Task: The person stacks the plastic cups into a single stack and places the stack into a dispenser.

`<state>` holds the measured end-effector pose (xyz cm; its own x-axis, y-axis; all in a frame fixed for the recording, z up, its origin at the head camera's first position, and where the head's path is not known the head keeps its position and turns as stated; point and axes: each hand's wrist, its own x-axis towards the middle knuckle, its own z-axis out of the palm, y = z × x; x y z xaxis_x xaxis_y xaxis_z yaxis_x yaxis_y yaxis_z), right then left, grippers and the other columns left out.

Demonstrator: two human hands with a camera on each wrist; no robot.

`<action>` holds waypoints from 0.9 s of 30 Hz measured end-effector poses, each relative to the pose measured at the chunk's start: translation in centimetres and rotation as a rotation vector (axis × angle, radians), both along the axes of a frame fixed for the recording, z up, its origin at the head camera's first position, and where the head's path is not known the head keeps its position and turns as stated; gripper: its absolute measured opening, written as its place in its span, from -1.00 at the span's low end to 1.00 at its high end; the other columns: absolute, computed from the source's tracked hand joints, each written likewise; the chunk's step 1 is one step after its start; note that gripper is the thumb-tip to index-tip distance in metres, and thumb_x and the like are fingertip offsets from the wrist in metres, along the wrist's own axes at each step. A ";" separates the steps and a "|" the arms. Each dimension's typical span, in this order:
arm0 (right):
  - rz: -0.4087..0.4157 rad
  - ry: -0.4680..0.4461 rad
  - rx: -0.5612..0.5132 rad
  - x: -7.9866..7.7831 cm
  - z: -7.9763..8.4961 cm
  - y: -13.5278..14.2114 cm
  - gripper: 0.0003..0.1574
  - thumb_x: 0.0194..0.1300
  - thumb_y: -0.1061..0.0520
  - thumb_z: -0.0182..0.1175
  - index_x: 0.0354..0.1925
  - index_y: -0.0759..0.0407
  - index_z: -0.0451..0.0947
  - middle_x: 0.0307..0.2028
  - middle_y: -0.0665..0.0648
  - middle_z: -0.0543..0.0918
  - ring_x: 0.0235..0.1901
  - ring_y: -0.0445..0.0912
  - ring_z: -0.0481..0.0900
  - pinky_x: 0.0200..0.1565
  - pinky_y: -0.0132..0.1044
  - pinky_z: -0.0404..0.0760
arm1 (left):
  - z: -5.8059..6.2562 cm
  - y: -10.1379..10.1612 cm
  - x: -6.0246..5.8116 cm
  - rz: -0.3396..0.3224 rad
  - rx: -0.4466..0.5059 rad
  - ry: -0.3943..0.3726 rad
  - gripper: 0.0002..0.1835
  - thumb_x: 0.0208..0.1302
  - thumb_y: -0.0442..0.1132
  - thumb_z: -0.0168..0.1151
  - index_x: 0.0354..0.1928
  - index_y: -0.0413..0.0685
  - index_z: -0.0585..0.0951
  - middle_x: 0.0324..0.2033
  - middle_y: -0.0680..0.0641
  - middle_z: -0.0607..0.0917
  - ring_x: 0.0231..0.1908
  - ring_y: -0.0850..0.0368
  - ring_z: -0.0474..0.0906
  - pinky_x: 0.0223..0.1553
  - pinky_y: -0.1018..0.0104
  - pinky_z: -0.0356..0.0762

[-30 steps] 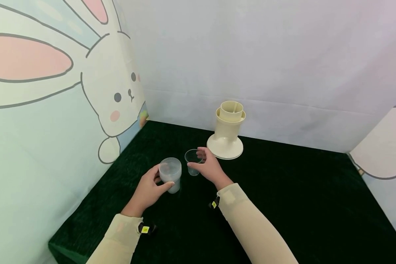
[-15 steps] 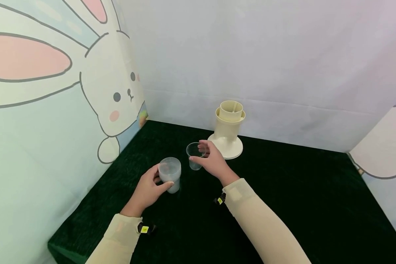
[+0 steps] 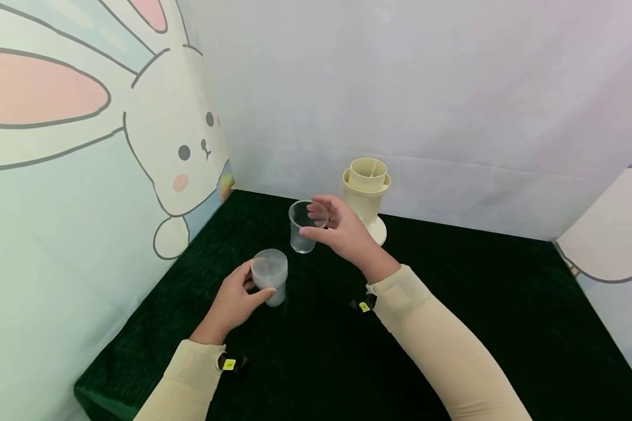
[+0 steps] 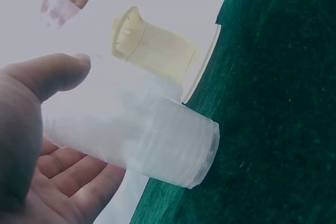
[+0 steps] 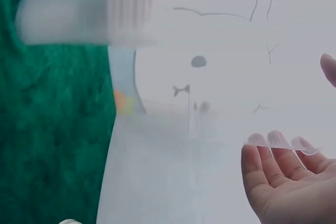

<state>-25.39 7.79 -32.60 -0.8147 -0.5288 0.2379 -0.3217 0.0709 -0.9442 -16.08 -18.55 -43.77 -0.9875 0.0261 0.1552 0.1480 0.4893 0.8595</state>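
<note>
My left hand [image 3: 234,304] grips a stack of nested clear plastic cups [image 3: 271,273], thumb on the near side and fingers round the far left. In the left wrist view the cup stack [image 4: 176,140] tilts over green cloth; I cannot tell whether it touches the table. A single clear plastic cup [image 3: 300,237] is held by my right hand [image 3: 350,237] between thumb and fingers, raised beyond the stack. That hand partly covers a cream plastic stand [image 3: 363,202] with nested tubes and a round base. In the right wrist view the single cup is barely visible beside the fingers [image 5: 281,163].
Dark green cloth [image 3: 453,304] covers the table. A pale curtain [image 3: 453,117] hangs behind its back edge, close to the cream stand. To the left rises a wall panel with a printed rabbit [image 3: 174,134].
My right hand has lifted the single cup up and away from the stack, towards the back of the table. My left hand and the cup stack have hardly moved.
</note>
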 end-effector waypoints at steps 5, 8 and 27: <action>0.101 -0.040 -0.047 0.7 1.2 -1.0 -0.12 0.35 0.00 0.40 0.49 0.08 0.25 0.34 0.10 0.49 0.29 -0.04 0.48 0.31 -0.01 0.49 | -0.1 -0.1 0.0 -0.004 0.009 -0.007 -0.25 0.25 -0.04 0.52 0.43 0.05 0.41 0.28 -0.07 0.53 0.26 -0.04 0.51 0.27 -0.03 0.52; 0.143 -0.064 -0.067 1.1 1.6 -1.6 -0.15 0.35 0.04 0.39 0.48 0.08 0.26 0.34 0.12 0.49 0.30 -0.04 0.48 0.31 -0.01 0.50 | -0.1 -0.2 -0.1 -0.009 0.014 -0.007 -0.25 0.26 -0.03 0.51 0.43 0.05 0.40 0.28 -0.07 0.53 0.26 -0.04 0.51 0.27 -0.04 0.52; 0.189 -0.018 0.018 2.2 1.7 -5.2 -0.19 0.35 0.09 0.41 0.44 0.11 0.31 0.29 0.15 0.52 0.24 -0.07 0.51 0.27 -0.17 0.53 | -0.2 -0.3 -0.2 -0.024 0.026 -0.040 -0.20 0.28 -0.01 0.49 0.47 -0.02 0.35 0.33 -0.13 0.50 0.29 -0.08 0.48 0.29 -0.09 0.49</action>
